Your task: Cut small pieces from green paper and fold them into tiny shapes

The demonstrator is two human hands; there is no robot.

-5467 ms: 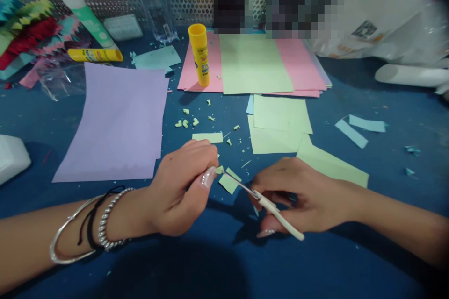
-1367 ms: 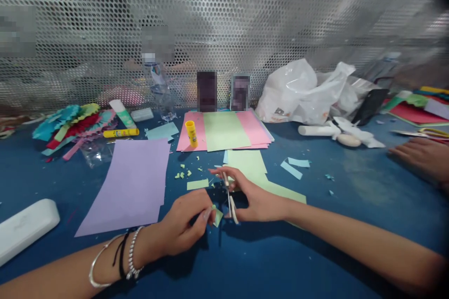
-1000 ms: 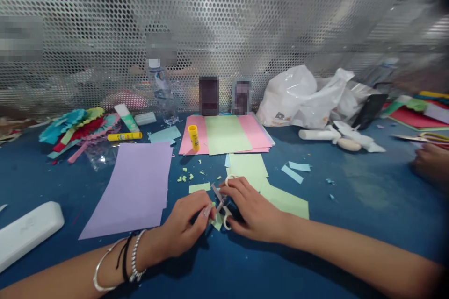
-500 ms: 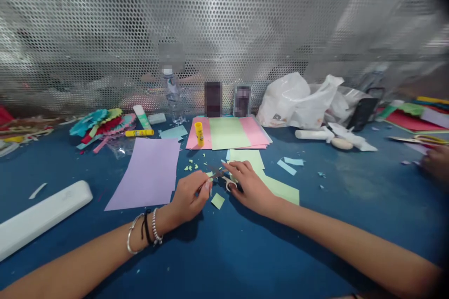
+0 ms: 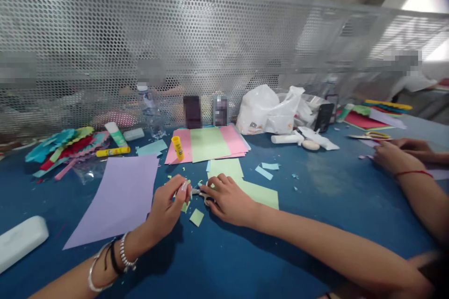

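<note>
My left hand [image 5: 170, 205], with bracelets at the wrist, is closed in a pinch on a small piece of green paper [image 5: 185, 206], mostly hidden by the fingers. My right hand [image 5: 229, 201] is closed over the handles of a small pair of scissors [image 5: 206, 198], palm down and low over the table. The scissors' blades point left toward my left fingertips. A small green paper square [image 5: 197, 217] lies just below them. Larger green sheets [image 5: 259, 194] lie under and behind my right hand. Left of my left hand is a purple sheet [image 5: 117, 196].
A yellow glue stick [image 5: 177, 148] stands upright by stacked pink and green paper [image 5: 210, 145]. Another glue stick [image 5: 112, 151] lies left. White plastic bags [image 5: 259, 110], a water bottle [image 5: 150, 112] and phones [image 5: 192, 112] stand at the back. Another person's hands [image 5: 400, 154] are at the right.
The view has turned right and tilted, so the table's things appear further left. My left hand has lifted slightly off the scissors' blades. More of the other person's hands and arms shows.
</note>
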